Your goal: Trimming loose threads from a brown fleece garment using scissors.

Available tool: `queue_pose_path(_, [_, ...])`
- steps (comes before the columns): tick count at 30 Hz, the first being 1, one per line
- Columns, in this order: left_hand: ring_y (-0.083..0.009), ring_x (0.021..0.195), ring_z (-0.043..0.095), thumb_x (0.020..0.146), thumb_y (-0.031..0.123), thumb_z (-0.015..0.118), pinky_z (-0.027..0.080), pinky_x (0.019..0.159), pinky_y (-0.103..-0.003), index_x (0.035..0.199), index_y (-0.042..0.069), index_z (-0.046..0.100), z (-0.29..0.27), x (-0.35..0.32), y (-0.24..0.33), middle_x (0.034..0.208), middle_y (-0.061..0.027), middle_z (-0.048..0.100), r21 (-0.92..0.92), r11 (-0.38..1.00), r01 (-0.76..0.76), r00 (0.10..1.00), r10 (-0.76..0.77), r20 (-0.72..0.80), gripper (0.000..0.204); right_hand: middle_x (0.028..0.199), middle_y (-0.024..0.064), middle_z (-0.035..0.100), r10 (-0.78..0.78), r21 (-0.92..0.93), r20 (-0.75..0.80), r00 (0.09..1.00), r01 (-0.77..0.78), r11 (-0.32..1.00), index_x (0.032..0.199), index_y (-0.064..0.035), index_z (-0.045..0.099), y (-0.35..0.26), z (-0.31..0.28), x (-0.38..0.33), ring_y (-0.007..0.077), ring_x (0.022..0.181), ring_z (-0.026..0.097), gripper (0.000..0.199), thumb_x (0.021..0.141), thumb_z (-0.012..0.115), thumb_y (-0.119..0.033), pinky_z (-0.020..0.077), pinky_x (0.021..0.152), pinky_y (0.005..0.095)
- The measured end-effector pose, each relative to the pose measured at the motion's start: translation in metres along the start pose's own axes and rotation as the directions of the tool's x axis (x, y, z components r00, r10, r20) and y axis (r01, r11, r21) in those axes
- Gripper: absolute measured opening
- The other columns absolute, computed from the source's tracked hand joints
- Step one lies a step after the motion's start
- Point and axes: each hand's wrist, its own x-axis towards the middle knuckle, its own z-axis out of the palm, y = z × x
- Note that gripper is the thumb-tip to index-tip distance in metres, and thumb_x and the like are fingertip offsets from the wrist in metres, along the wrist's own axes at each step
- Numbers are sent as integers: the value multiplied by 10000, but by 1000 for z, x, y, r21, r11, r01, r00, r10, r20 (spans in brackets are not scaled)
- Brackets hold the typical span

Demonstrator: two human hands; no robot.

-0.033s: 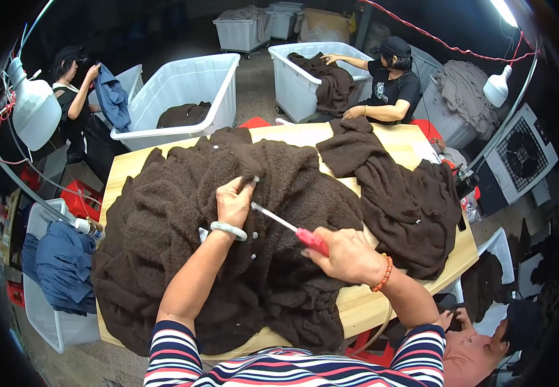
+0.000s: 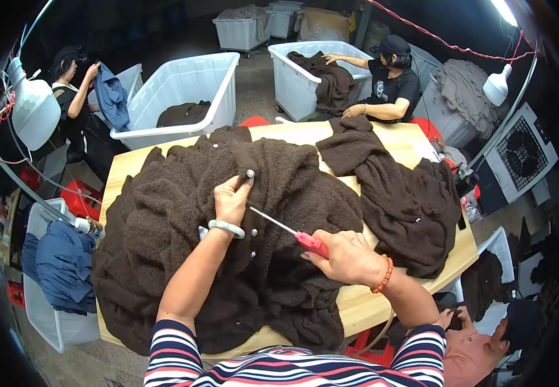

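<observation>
A large heap of dark brown fuzzy knit garment [image 2: 163, 200] covers most of the table before me. My left hand [image 2: 231, 201], with a pale bangle at its wrist, pinches the garment's edge by a shiny button [image 2: 250, 174]. Two more shiny buttons [image 2: 254, 233] show below it along the same edge. My right hand [image 2: 350, 253] is closed round the red handle of a screwdriver-like tool [image 2: 308, 243]. Its thin metal shaft points up and left, and the tip lies just below my left fingers, over the brown cloth. Whether the tip touches the cloth, I cannot tell.
Another brown garment [image 2: 399, 200] lies on the right of the wooden table [image 2: 369, 313]. White bins [image 2: 228, 77] stand beyond; one at left holds blue garments [image 2: 66, 264]. A person [image 2: 392, 84] at the far edge handles brown cloth. Others work at left and lower right. Lamps [image 2: 31, 103] hang at both sides.
My left fingertips have shifted slightly up and left with the pinched edge, and the button there shows more fully. The tool's tip has moved slightly left and down.
</observation>
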Motion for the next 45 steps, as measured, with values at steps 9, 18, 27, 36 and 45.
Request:
queue_pose_path(9, [-59, 833, 591, 923, 121, 674, 466, 742, -207, 1073, 21, 688, -12, -10, -21, 983, 16, 680, -174, 982, 73, 997, -77, -20, 180, 684, 193, 636, 103, -25, 43, 994, -102, 995, 938, -71, 584, -5, 15, -15, 422, 710, 639, 300, 888, 644, -361, 503, 666, 485])
queue_pose_path(18, [-104, 934, 594, 879, 198, 730, 477, 845, -257, 1186, -51, 596, -28, -81, 10, 1049, -50, 668, 230, 971, 65, 986, -97, 133, 417, 680, 185, 624, 95, 121, -12, 995, -93, 988, 964, -78, 562, 11, 23, -36, 411, 692, 630, 254, 901, 642, -310, 488, 637, 494])
queue_pose_path(27, [-97, 846, 606, 938, 195, 663, 506, 767, -265, 1053, -25, 631, -36, -110, -22, 969, -46, 684, 42, 985, 167, 983, -163, -85, 251, 689, 175, 640, 58, 32, 146, 987, -64, 997, 960, -87, 580, -10, 30, -61, 405, 691, 645, 262, 896, 638, -335, 499, 643, 497])
queue_pose_path(36, [-94, 618, 585, 985, 254, 592, 468, 498, -256, 916, 47, 620, -44, -109, -51, 772, -4, 633, -329, 881, 341, 924, -378, -54, 220, 631, 160, 609, 111, 26, 120, 987, -115, 993, 951, -88, 596, -15, 34, -79, 388, 638, 625, 248, 883, 657, -319, 487, 607, 463])
queue_pose_path(45, [-84, 934, 555, 933, 313, 669, 469, 820, -266, 1024, 7, 625, -38, -130, -18, 988, -18, 632, -175, 969, 173, 980, -187, -68, 322, 680, 156, 628, 84, 163, 16, 996, -85, 983, 984, -89, 592, -9, 50, -81, 358, 684, 651, 258, 866, 684, -300, 503, 624, 439])
